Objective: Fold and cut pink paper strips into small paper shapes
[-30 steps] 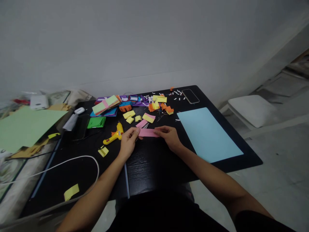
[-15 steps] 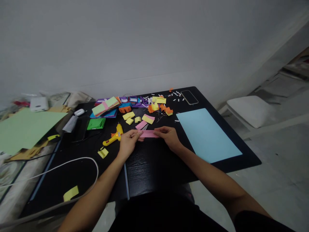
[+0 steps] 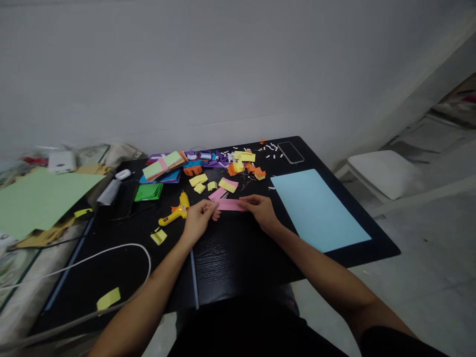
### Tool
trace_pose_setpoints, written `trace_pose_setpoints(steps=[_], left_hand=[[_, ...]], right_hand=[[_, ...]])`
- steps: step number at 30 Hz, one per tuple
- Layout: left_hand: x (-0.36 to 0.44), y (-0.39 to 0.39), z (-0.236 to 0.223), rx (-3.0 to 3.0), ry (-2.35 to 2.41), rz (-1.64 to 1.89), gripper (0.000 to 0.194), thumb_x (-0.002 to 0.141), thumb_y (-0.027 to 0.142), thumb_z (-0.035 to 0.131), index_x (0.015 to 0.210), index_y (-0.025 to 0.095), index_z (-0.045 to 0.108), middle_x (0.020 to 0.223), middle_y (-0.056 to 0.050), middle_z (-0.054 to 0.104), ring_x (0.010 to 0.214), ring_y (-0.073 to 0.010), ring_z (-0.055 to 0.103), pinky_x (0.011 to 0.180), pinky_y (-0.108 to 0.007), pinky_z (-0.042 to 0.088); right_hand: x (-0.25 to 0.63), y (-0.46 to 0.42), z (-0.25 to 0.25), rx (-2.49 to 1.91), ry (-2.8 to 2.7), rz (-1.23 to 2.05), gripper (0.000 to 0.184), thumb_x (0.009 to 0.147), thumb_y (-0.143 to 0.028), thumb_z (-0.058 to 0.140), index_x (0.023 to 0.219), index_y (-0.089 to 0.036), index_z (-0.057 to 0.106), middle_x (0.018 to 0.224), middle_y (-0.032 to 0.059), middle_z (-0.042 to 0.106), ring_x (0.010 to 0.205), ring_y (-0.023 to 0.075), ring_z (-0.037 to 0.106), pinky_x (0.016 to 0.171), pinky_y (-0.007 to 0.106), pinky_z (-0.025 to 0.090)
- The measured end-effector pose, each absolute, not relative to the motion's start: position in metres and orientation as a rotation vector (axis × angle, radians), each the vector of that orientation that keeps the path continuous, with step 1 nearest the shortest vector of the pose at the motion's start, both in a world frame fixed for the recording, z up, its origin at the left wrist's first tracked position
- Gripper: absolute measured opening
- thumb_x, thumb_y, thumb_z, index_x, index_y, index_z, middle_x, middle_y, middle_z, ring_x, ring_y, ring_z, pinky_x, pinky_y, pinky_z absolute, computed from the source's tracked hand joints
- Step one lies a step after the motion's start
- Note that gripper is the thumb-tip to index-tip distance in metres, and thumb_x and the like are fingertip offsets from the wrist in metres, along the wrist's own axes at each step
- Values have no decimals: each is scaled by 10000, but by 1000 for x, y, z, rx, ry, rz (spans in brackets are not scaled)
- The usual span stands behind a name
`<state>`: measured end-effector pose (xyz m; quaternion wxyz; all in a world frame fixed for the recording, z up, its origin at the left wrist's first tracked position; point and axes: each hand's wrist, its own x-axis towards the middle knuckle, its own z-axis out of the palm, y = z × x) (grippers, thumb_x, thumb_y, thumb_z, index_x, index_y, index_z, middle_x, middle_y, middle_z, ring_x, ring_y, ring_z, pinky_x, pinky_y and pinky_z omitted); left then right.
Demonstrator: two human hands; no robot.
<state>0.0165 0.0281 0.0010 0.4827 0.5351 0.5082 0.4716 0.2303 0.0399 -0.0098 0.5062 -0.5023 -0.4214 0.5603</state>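
Partly hidden tabletop [image 3: 230, 258]: the left forearm [image 3: 154, 285] and right forearm [image 3: 329, 275] are covering parts of its dark surface, and paper scraps [image 3: 238, 167] are cluttering its far side, many blurring together.
Light blue sheet [image 3: 322, 208]: it is lying flat to the right, its near left corner disappearing behind the right forearm.
Left hand [image 3: 196, 218]: its fingers are pinching one end of the pink strip [image 3: 231, 205], hiding that end.
Right hand [image 3: 263, 213]: its fingers are gripping the other end, also covering it.
Yellow glue gun [image 3: 177, 209]: it is lying just beside the left hand.
Pink strip: it is looking narrow, oblong and flat, its layers being too small to make out; it is spanning the gap between both hands' fingers.
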Motion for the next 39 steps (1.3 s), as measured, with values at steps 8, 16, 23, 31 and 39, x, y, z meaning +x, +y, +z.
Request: trace_pose_setpoints(steps=[8, 16, 23, 31, 39], left_hand=[[19, 24, 1, 1340, 1229, 1081, 333, 806, 483, 737, 785, 163, 648, 662, -16, 669, 572, -122, 600, 552, -228, 482], [17, 23, 6, 1331, 1269, 1224, 236, 819, 397, 692, 767, 173, 640, 593, 27, 575, 536, -107, 510, 524, -215, 398], [29, 11, 5, 1488, 1175, 1007, 226, 818, 375, 668, 771, 154, 668, 574, 44, 513, 535, -96, 428, 531, -219, 319], [21, 17, 6, 1535, 1149, 873, 192, 798, 329, 689, 752, 143, 679, 574, 24, 567, 552, -110, 493, 551, -226, 364], [22, 17, 8, 1416, 996, 1009, 256, 808, 304, 698, 1015, 153, 707, 764, -23, 690, 615, -121, 596, 589, -239, 489]], right_hand=[[232, 39, -6, -1216, -962, 1343, 378, 540, -387, 920, 831, -179, 798, 836, 52, 783, 798, 199, 704, 797, 342, 558], [230, 33, -5, -972, -1264, 1873, 461, 577, -335, 920, 944, -166, 698, 683, -24, 709, 630, 132, 642, 676, 268, 504], [221, 23, -6, -839, -1500, 1820, 401, 780, -511, 769, 829, -120, 691, 755, -7, 655, 707, 119, 572, 662, 239, 429], [222, 25, -11, -939, -1521, 1780, 436, 766, -558, 769, 770, -125, 718, 668, 9, 666, 670, 155, 595, 607, 250, 430], [223, 23, -3, -923, -1241, 2017, 497, 750, -575, 787, 944, -120, 744, 799, 51, 746, 710, 167, 684, 693, 284, 523]])
